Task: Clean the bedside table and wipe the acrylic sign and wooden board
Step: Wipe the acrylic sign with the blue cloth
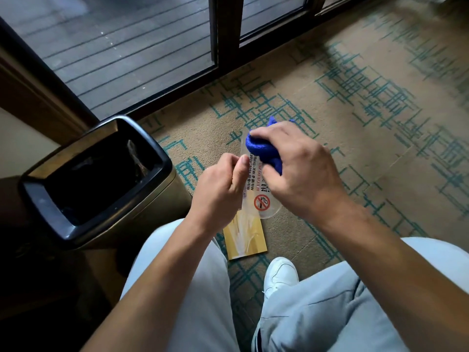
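Acrylic sign (256, 189): centre, held above the carpet (355, 148). Left hand (219, 191) on its left edge; cloth (264, 151) on its far end, under right hand (297, 171). Wooden board (245, 237) just nearer than the sign. Waste bin (96, 179) left of the sign; shoe (280, 274) nearer, right; sliding door (228, 29) beyond.

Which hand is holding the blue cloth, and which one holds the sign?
The right hand grips the blue cloth; the left hand pinches the clear acrylic sign by its edge.

One head cam, looks steeply down, close on hands, carpet (355, 153) below.
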The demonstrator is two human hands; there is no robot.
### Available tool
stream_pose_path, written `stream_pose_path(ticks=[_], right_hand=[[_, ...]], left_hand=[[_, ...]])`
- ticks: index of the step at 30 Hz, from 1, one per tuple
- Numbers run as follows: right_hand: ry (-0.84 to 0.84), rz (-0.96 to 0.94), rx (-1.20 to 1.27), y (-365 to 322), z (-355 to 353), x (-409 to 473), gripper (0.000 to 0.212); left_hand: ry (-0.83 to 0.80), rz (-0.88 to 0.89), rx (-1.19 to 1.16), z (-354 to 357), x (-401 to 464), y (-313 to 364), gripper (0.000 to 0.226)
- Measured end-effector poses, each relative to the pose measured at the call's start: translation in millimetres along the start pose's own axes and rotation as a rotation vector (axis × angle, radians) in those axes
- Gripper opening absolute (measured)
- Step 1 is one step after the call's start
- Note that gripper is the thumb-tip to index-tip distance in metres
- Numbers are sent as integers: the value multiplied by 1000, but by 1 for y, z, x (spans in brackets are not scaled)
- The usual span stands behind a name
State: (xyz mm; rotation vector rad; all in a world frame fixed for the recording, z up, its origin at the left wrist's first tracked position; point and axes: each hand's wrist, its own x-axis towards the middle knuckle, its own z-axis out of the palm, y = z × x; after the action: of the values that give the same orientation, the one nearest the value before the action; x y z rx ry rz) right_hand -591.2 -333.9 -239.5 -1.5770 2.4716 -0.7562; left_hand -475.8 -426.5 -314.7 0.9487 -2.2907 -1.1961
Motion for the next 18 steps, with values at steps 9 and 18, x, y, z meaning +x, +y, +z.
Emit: stream_pose_path(ticks=[9,18], right_hand=[[-272,119,177,-4,-5,-20,47],[-446,112,201,-10,-13,-45,41]], left_hand=[[18,-42,-72,2,0,-8,34],[54,-26,-58,4,1,-9,35]])
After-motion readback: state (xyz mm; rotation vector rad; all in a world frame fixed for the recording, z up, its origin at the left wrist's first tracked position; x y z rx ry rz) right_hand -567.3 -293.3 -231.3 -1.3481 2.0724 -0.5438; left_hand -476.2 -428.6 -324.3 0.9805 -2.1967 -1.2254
